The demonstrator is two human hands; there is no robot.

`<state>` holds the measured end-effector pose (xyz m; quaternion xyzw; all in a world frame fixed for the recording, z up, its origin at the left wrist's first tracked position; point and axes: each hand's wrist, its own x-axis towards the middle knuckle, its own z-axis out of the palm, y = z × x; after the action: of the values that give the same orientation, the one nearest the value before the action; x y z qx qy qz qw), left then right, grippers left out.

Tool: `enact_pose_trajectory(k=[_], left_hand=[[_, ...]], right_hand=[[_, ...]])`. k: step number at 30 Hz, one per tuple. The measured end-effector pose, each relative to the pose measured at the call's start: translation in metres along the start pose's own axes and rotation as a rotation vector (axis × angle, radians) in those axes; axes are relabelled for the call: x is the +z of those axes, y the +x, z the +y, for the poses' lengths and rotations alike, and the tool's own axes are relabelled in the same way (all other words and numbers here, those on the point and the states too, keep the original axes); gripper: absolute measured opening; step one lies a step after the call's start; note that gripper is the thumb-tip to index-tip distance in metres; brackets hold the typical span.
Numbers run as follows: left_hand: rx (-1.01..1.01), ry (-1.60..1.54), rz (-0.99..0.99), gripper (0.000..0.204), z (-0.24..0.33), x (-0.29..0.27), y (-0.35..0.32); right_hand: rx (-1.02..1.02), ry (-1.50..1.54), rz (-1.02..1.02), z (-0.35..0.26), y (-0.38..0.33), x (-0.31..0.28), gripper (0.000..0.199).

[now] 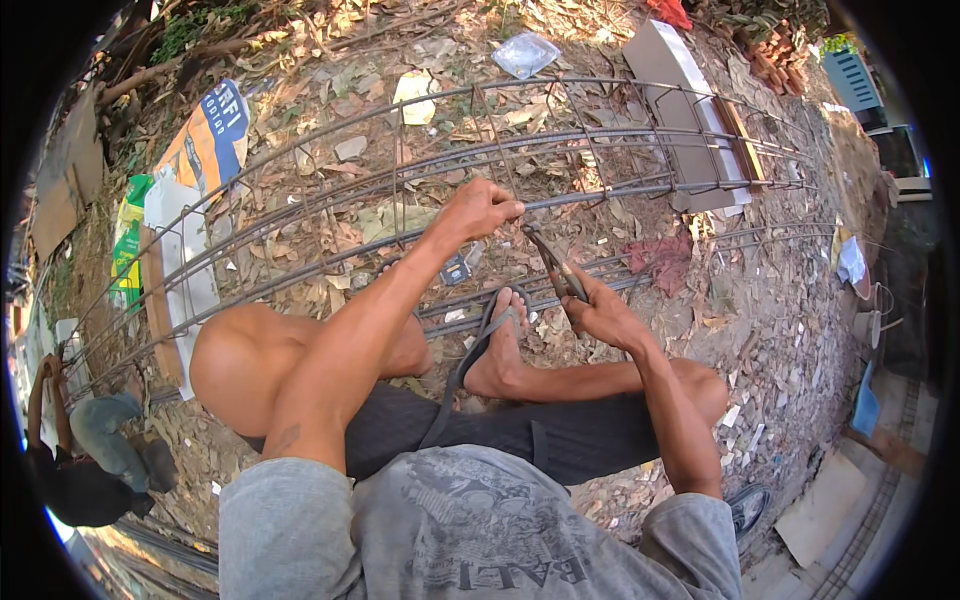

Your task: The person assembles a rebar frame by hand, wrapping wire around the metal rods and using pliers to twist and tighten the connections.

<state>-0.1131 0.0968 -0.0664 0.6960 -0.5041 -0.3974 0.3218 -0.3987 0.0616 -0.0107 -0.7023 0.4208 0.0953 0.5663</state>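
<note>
Steel cage: a long frame of steel bars (600, 195) lies on the ground across the middle of the view, running from nine o'clock to three o'clock, just beyond the person's knees.
Left hand: the left hand (480, 208), a little above centre, has its fingers curled shut around one of the bars.
Right hand: the right hand (597, 312), just right of centre, grips the handles of a pair of pliers (558, 265), whose nose points up toward eleven o'clock at a spot just beside the left hand.
Step in hand: by the look of it, a joint on the cage is being tied or tightened, one hand steadying the bar, the other working the tool.
Next move: it seems to call for the plier nose to bite exactly at the crossing while the bar is kept from turning.
Around: a sandalled foot (500, 350) rests near the lower bars; dry leaves, a clear plastic bag (525, 53) at twelve o'clock, flat boards (690, 110) at one o'clock.
Hard to make out: any tie wire is too thin to see; the plier tip is blurred; both cage ends bend away at the rim; another person at eight o'clock is cut off.
</note>
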Motion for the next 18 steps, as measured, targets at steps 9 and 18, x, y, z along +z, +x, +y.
enact_pose_trajectory(k=[9, 18], left_hand=[[-0.083, -0.061, -0.033, 0.038, 0.011, -0.005, -0.004], [-0.047, -0.053, -0.047, 0.04, 0.008, -0.005, -0.006]], right_hand=[[0.024, -0.033, -0.048, -0.011, 0.007, -0.022, 0.046], [-0.14, 0.11, -0.064, -0.003, 0.016, -0.017, 0.049]])
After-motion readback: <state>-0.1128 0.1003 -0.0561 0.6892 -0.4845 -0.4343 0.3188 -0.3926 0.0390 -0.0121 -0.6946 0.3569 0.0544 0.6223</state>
